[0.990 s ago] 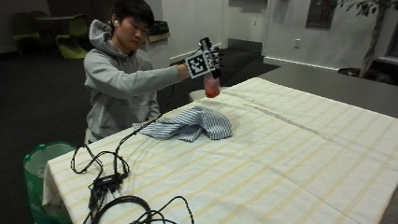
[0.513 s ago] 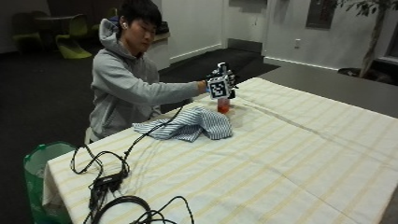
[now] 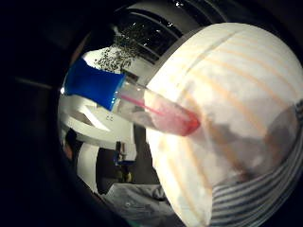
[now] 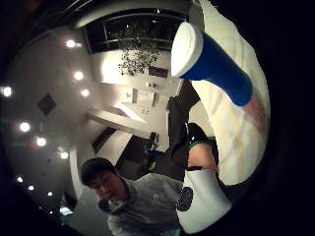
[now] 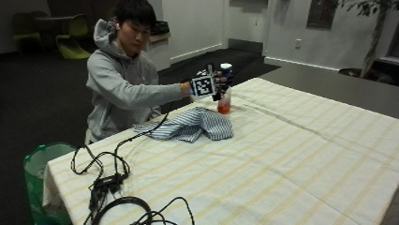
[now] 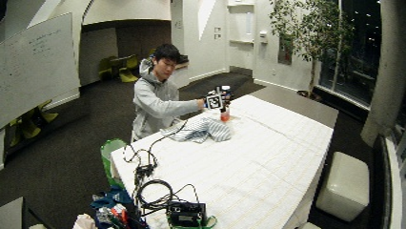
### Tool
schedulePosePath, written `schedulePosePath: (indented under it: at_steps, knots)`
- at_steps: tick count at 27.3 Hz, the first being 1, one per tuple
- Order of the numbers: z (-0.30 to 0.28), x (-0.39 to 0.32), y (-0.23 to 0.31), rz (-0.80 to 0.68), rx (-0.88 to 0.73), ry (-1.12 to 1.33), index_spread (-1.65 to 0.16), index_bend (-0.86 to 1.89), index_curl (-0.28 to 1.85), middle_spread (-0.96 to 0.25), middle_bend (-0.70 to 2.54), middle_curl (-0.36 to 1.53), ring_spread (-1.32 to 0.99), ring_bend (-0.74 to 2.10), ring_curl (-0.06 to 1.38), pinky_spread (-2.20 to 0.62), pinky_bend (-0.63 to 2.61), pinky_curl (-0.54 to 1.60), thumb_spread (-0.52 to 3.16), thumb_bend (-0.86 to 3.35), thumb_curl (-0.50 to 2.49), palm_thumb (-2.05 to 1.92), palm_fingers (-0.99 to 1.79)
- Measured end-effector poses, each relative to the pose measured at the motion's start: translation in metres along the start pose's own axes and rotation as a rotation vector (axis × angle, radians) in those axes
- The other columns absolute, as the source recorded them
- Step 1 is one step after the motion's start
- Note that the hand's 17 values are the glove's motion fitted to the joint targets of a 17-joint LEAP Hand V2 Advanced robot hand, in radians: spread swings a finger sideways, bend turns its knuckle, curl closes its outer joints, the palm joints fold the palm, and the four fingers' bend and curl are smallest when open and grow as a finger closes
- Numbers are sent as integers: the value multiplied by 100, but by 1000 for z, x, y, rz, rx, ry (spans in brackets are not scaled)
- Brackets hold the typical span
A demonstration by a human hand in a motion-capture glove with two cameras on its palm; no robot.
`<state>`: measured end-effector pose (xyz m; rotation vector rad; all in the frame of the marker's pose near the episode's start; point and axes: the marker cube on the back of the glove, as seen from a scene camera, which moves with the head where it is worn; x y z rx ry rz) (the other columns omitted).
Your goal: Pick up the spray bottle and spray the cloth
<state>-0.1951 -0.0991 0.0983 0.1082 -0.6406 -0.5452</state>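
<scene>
I hold the spray bottle (image 5: 224, 96) in my gloved right hand (image 5: 207, 86), my fingers round its upper part just under the blue cap. It is a clear bottle with red liquid (image 3: 177, 124) at the bottom and a white-topped blue cap (image 4: 211, 59). It is upright, its base on or just above the striped tablecloth (image 3: 236, 90). The blue-and-white striped cloth (image 5: 190, 124) lies crumpled on the table just beside the bottle, toward the person; its edge also shows in the little-finger view (image 3: 258, 198). In the wide view, bottle (image 6: 224, 112) and cloth (image 6: 200, 130) sit near the table's far left edge.
The long table (image 5: 299, 159) carries a cream cloth with yellow stripes. Black cables (image 5: 106, 180) trail from my wrist to the near corner. A green bin (image 5: 37, 161) stands by that corner. A white stool (image 6: 342, 186) is on the floor past the table.
My hand has come down with the bottle, from raised at chest height to the tabletop beside the cloth.
</scene>
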Motion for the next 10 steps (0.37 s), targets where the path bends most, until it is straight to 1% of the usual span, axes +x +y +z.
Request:
schedulePosePath:
  at_steps: [5, 8, 10]
  knots:
    - [-12, -14, 8, -29, 237, -46, -36, 5, 27, -4, 31, 40, -7, 44, 37, 4, 56, 42, 58, -4, 63, 92, 23]
    - [-22, -21, 17, -60, 316, -17, -37, 9, 26, -3, 30, 39, -6, 45, 37, 7, 56, 41, 62, -4, 62, 91, 24]
    - [-25, -25, 22, -73, 336, 6, -36, 10, 25, -2, 30, 39, -5, 45, 37, 8, 54, 41, 64, -3, 61, 92, 25]
